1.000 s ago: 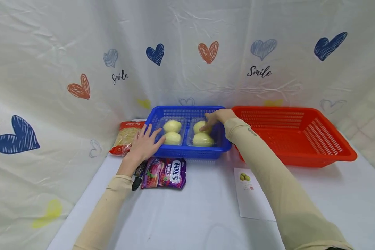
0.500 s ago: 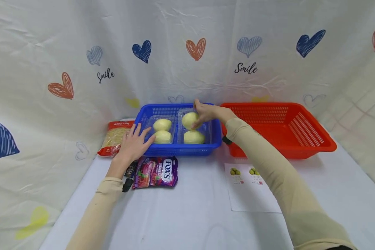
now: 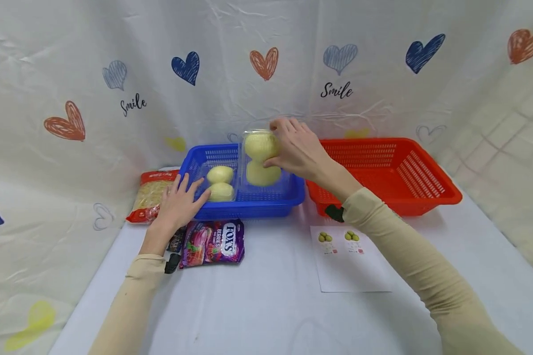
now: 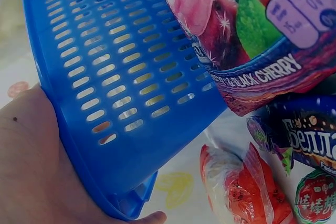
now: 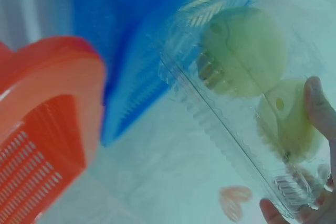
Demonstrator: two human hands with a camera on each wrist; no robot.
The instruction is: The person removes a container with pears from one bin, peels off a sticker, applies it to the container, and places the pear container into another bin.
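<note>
My right hand [image 3: 299, 150] pinches a clear plastic clamshell box [image 3: 263, 172] at its right side, raised and tilted over the blue basket [image 3: 248, 211]. Inside the box are two pale yellow-green round fruits, seen close in the right wrist view, where the thumb [image 5: 318, 103] lies over the lid. A second box with two similar fruits [image 3: 221, 183] lies in the left half of the basket. My left hand [image 3: 174, 204] rests, fingers spread, on the basket's left front rim; the left wrist view shows the palm edge [image 4: 31, 150] against that rim.
A red basket [image 3: 384, 198] stands right of the blue one. Left of it lies a red-and-clear food bag [image 3: 148, 195]. In front are a purple FOX'S candy bag [image 3: 212, 242], a dark packet [image 3: 176, 240] and a printed sheet [image 3: 348, 268].
My right hand has taken hold of the right fruit box and lifted it up out of the basket, tilting it. The left hand stays at the rim. The head view has turned slightly right.
</note>
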